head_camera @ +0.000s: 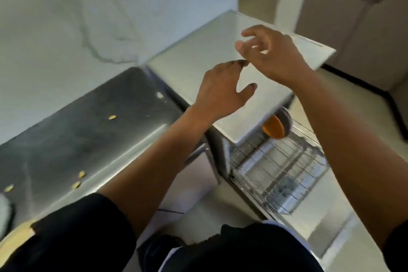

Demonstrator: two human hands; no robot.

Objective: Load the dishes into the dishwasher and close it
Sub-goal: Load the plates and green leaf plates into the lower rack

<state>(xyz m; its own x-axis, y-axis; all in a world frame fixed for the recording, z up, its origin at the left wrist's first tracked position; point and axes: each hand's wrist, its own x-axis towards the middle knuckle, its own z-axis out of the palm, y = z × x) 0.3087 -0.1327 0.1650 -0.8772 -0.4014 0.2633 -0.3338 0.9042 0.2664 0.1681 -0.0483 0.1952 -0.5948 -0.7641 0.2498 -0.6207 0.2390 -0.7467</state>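
The dishwasher point(223, 152) stands under a steel counter with its door point(331, 234) down and its wire rack point(284, 168) pulled out. An orange bowl with a grey outside point(276, 128) stands on edge at the rack's far end, partly hidden by the counter edge. My left hand point(220, 90) hovers above the counter with relaxed fingers and holds nothing. My right hand point(271, 53) is raised just beyond it, fingers loosely curled and empty. The two hands almost touch at the fingertips.
A steel counter top point(194, 59) runs over the dishwasher. To the left lies a darker steel surface point(88, 130) with a few yellow crumbs. A marble wall point(66, 17) rises behind. Tiled floor and cabinets point(364, 28) lie to the right.
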